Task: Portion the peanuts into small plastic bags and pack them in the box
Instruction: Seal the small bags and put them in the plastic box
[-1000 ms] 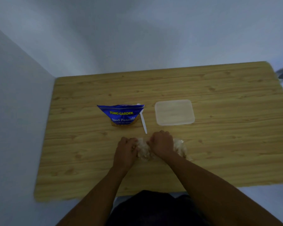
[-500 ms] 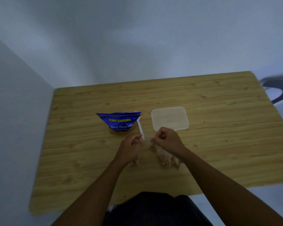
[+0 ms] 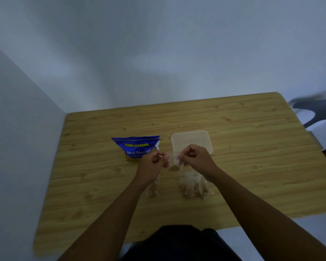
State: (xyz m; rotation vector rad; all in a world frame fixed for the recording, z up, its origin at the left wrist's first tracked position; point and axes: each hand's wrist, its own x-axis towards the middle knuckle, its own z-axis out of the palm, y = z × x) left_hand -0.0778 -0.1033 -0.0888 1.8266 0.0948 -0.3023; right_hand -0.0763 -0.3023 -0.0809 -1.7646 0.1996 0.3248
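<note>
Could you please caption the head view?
Left hand and right hand pinch a small clear plastic bag of peanuts over a wooden table.

Left grip [image 3: 151, 163] and right grip [image 3: 196, 157] came up off the desk [image 3: 252, 147], now pinching one small bag [image 3: 173, 162] between them (the filled bags [image 3: 192, 187] got uncovered).

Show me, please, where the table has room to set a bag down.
Bare wood: right of the plastic box, left of the peanut packet, behind both. Crowded: filled bags by the left hand and right hand holding a small bag.
</note>
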